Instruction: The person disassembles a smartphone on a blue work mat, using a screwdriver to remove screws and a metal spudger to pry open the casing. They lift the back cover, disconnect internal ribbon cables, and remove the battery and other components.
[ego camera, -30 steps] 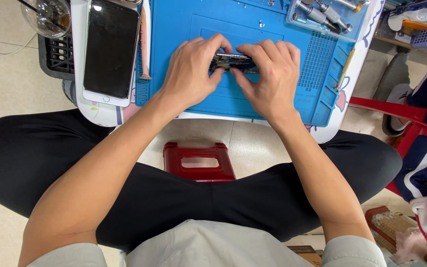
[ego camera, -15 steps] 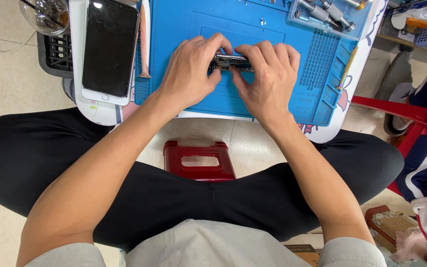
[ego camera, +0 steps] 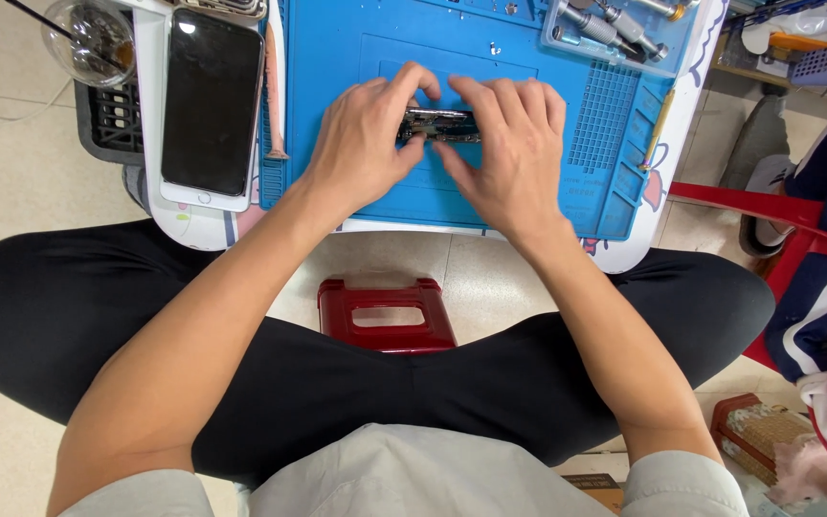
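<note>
A small dark circuit board lies on the blue work mat, pinched from both sides. My left hand grips its left end with thumb and fingers. From the right, my right hand holds the other end, its fingers arched over the board. Most of the board is hidden under my fingers.
A white phone with a black screen lies on the table left of the mat, a pink pry tool beside it. Screwdriver bits sit in the mat's top right tray. A glass cup stands far left. A red stool is below.
Both hands stay on the board in the same grip. The view has shifted slightly, with the hands a little lower in frame.
</note>
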